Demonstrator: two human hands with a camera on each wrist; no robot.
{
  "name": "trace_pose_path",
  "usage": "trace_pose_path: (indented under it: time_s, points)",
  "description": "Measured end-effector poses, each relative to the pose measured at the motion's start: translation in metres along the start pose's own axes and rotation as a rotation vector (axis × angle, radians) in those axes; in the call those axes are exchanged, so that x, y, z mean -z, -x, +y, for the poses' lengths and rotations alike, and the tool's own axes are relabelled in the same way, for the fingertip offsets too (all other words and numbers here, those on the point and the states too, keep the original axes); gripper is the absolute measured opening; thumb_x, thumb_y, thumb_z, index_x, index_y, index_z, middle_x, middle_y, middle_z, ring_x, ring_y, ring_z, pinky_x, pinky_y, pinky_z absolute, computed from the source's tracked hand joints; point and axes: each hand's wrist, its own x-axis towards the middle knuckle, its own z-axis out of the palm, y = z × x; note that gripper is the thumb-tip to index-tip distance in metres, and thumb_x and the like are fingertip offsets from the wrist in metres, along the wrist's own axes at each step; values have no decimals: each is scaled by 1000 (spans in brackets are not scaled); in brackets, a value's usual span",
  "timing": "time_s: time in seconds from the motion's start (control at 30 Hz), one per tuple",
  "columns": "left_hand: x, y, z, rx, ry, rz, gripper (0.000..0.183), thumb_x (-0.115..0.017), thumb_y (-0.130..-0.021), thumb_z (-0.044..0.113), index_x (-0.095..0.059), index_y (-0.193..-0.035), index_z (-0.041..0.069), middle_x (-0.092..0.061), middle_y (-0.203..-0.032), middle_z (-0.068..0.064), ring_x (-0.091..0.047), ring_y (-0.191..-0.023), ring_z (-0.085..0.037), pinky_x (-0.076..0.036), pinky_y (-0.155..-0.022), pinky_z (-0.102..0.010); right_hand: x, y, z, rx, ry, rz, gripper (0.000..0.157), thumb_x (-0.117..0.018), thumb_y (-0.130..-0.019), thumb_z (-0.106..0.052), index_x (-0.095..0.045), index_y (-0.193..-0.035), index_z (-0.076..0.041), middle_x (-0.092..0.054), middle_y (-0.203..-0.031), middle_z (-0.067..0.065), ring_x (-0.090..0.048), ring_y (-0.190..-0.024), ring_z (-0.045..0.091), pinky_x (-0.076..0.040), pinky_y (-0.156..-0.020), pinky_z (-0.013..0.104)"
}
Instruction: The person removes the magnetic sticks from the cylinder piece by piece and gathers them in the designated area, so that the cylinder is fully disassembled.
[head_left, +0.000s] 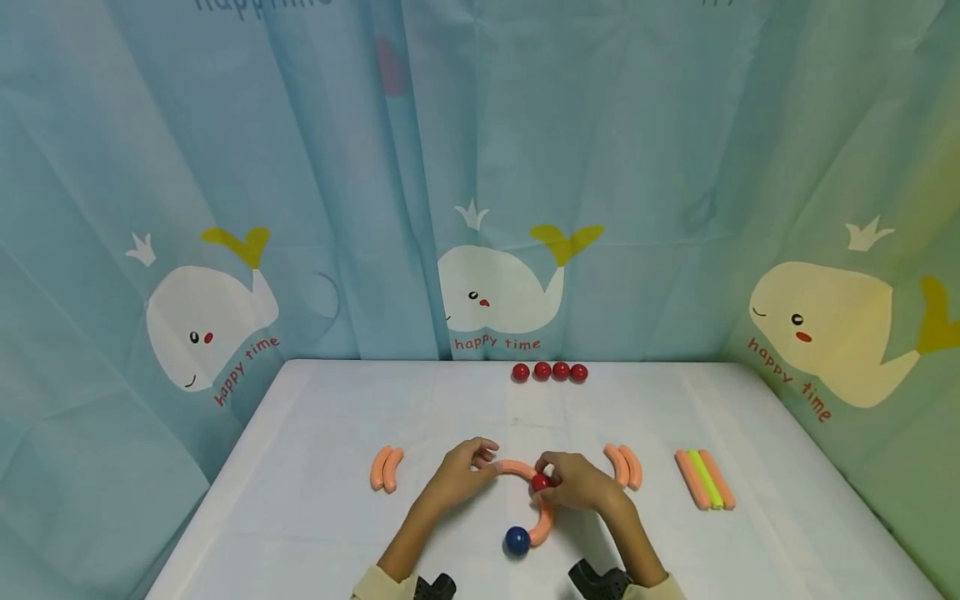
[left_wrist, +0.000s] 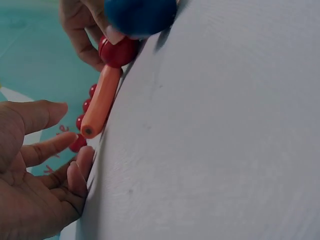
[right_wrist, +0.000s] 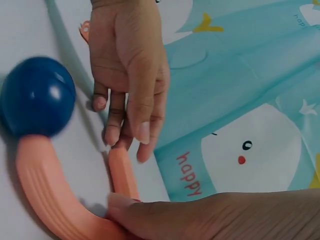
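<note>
My right hand (head_left: 576, 482) pinches a red ball (head_left: 540, 483) between thumb and fingers. The ball joins two curved orange sticks into one bent chain. One curved stick (head_left: 514, 467) runs left from the ball; its free end, with a small dark hole, shows in the left wrist view. The other curved stick (head_left: 546, 523) bends down to a larger blue ball (head_left: 517, 541) on the table. My left hand (head_left: 459, 477) is beside the upper stick's free end, its fingers loosely spread with the fingertips right by that end.
Several red balls (head_left: 542, 372) line the table's back edge. Pairs of short curved orange sticks lie left (head_left: 386, 469) and right (head_left: 624, 467) of the hands. Farther right are two straight orange sticks (head_left: 692, 479) with a green stick (head_left: 707, 479) between them. A whale-print curtain (head_left: 637, 150) hangs behind.
</note>
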Motion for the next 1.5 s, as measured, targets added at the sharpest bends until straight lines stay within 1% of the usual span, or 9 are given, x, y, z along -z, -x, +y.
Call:
trace_pose_path:
  time_s: [0.2,0.33,0.43,0.57,0.67,0.77,0.93,1.1,1.5]
  points:
    - [5,1,1,24,7,-22,33,-66,-91,24,-64,-117,4,-66,-105,-9,-62,-93,-18,-50,-77,-30,-7,-10,4,96,56,73,31,-76,-80,-12,-68,-109,-3,-50,-69,-1,-42,-65,9,-32,-56,22]
    - [6,2,4,7,-16,-36,32,-69,-89,22,-65,-113,2,-66,-104,-10,-60,-89,-16,-49,-74,-27,-11,-16,5,149,51,93,32,-77,-80,-9,-68,-110,-4,-52,-75,1,-43,-71,10,-34,-60,22]
    - [6,3,6,-2,-46,-34,33,-72,-89,25,-66,-112,3,-65,-104,-11,-58,-86,-14,-48,-72,-25,-15,-20,5,173,30,123,33,-77,-79,-6,-69,-111,-3,-56,-81,4,-46,-76,12,-37,-63,22]
    - [6,4,7,8,-54,-37,34,-72,-89,29,-67,-111,4,-63,-103,-10,-56,-83,-11,-46,-68,-23,-20,-23,5,146,-32,157,35,-76,-79,-4,-67,-113,-3,-62,-91,5,-54,-83,15,-43,-68,22]
    - [5,4,6,0,-69,-36,30,-73,-88,23,-68,-109,3,-61,-98,-10,-55,-81,-12,-45,-66,-22,-24,-25,6,115,-89,170,35,-76,-81,-5,-66,-114,-2,-63,-94,6,-56,-84,15,-46,-68,20]
    - [5,4,5,-18,-99,-35,27,-75,-85,17,-69,-107,2,-61,-93,-8,-54,-79,-12,-44,-66,-20,-27,-26,7,112,-121,183,35,-77,-82,-9,-65,-114,-1,-63,-94,6,-56,-83,15,-45,-67,19]
    - [4,3,3,-48,-130,-25,20,-75,-83,10,-70,-101,3,-60,-85,-5,-51,-72,-7,-44,-63,-18,-30,-29,8,120,-114,205,35,-78,-81,-15,-66,-111,-1,-65,-94,6,-58,-85,16,-47,-68,21]
    - [1,3,4,-65,-143,-5,16,-76,-83,12,-72,-97,4,-60,-82,-4,-48,-68,-1,-44,-59,-17,-31,-28,8,96,-108,213,35,-78,-82,-15,-66,-111,0,-65,-94,6,-58,-85,16,-46,-68,21]
    - [1,4,6,-50,-169,5,16,-77,-83,11,-72,-96,4,-56,-76,-2,-44,-64,-2,-40,-57,-18,-32,-28,8,102,-102,226,31,-77,-83,-15,-66,-109,-3,-63,-92,3,-55,-81,11,-45,-67,20]
